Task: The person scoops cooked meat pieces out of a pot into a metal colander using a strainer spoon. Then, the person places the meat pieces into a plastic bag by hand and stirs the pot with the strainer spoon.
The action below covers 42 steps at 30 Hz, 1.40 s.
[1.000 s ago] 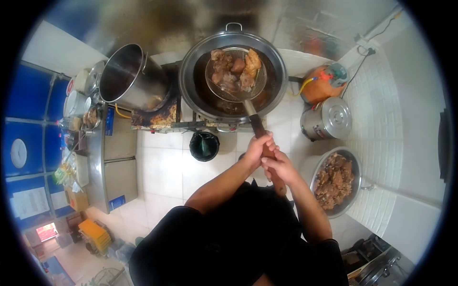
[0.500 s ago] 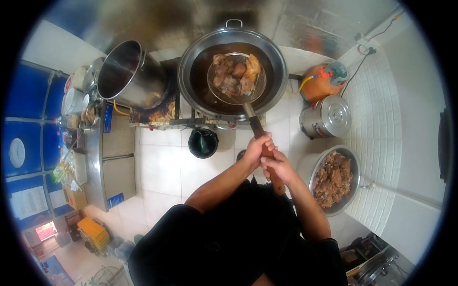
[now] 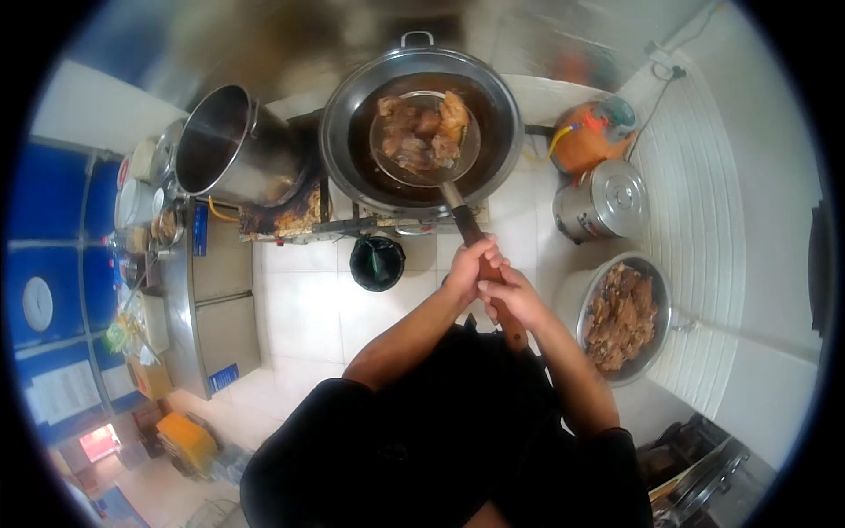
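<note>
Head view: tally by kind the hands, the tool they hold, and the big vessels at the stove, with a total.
Hands: 2, left hand and right hand
Strainer: 1
Wide pan: 1
Tall pot: 1
Total: 5

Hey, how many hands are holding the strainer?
2: the left hand, higher up toward the mesh bowl, and the right hand, lower, near the end of the wooden handle.
</note>
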Motion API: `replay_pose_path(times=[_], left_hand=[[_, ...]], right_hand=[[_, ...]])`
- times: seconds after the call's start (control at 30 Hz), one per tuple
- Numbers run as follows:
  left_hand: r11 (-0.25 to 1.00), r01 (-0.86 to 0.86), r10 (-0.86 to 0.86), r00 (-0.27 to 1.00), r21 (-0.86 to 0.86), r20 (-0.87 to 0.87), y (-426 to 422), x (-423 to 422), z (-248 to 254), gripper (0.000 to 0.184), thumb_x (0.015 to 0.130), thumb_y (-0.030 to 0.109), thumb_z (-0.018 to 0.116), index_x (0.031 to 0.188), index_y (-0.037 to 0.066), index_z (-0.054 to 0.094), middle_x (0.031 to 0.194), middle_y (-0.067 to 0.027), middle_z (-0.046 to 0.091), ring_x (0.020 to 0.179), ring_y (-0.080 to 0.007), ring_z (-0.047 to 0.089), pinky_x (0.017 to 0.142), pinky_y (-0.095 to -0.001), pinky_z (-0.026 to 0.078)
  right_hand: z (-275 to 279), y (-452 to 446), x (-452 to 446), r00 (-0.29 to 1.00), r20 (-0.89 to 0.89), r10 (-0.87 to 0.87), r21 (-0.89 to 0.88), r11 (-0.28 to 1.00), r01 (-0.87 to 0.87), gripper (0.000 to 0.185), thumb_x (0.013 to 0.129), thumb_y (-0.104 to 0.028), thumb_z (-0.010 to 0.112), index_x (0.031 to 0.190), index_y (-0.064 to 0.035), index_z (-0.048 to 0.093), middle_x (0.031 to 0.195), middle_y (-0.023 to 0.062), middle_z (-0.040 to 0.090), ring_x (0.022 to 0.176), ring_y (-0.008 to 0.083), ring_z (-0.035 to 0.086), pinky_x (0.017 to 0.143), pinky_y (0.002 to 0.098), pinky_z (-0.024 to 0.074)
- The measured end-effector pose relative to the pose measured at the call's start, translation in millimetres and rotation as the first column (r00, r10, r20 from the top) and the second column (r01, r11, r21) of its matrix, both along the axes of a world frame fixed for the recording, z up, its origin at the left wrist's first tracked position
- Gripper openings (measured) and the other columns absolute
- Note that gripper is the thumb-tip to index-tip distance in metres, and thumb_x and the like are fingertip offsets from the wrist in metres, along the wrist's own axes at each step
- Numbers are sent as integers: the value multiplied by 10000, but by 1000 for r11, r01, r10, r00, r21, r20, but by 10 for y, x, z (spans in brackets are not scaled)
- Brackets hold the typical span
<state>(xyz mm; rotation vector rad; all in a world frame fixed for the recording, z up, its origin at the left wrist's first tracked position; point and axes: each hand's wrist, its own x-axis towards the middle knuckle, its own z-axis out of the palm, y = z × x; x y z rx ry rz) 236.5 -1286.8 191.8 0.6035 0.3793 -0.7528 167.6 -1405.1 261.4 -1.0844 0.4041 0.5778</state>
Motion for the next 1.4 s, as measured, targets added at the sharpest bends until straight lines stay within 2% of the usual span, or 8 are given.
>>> replay_pose_path(times=[0.17,0.23,0.43,0.53,0.7,0.8,1.07,1.4], left_hand=[[936,180,-191,981,302,8,-151,-138,-37,303,1039,278,585,782,130,523,702,-14,539,728,-202,567,866,-387,538],[930,188,-222,972,317,73,-288,-151,-150,322,1054,277,584,774,133,514,700,-12,521,746,-214,574,892,-400,530],[937,310,-329,938,163,111,-809,-532,-90,156,1076,151,548,941,74,540,793,-16,527,766,-189,576,1029,-502,525],[832,545,-554,826,105,106,-820,-516,-106,125,1066,145,562,952,95,547,831,-28,558,832,-195,600,1073,-475,495],[640,768,-767,635,38,90,-1880,-1614,-286,77,1058,157,583,1030,97,545,845,-40,577,895,-223,636,1070,-472,500],[459,886,-877,464,67,-130,-2263,-2162,-382,158,1049,240,629,991,126,536,830,-11,567,899,-202,627,1107,-469,477],[165,984,-965,175,67,-195,-2992,-3411,-925,268,1062,285,607,900,74,583,865,-53,615,919,-232,627,935,-403,517],[-71,874,-996,-41,480,-73,-3350,-3961,-915,307,1005,304,654,830,55,617,825,-79,653,780,-202,639,754,-366,531]], right_hand=[[-238,-261,-249,994,-56,-90,120,988,96,377,959,-123,701,1286,-71,521,808,48,581,597,183,606,556,329,512],[-374,-409,-385,994,2,-111,218,970,107,368,954,-134,701,1271,-70,525,818,46,583,587,166,595,510,340,505],[-565,-865,-1048,978,114,-177,285,948,139,115,994,-102,641,977,-24,558,761,71,571,564,166,599,502,300,490],[-647,-711,-1231,944,179,-277,215,947,238,130,1004,-97,606,927,-17,537,704,72,559,552,179,630,482,294,513],[-693,-1338,-2601,834,185,-521,184,851,491,186,996,-93,606,1130,-12,507,763,70,571,568,183,620,485,306,502],[-794,-1410,-3182,722,79,-688,139,724,675,266,984,-121,622,1199,-22,500,780,61,572,577,184,606,500,313,498],[-1125,-1676,-4394,487,-163,-858,273,435,858,201,1007,-191,628,1120,-68,516,814,29,550,593,151,581,535,300,501],[-1356,-1809,-4972,334,-449,-829,588,7,809,270,1023,-307,607,1238,-200,484,778,-50,465,514,52,431,435,235,366]])
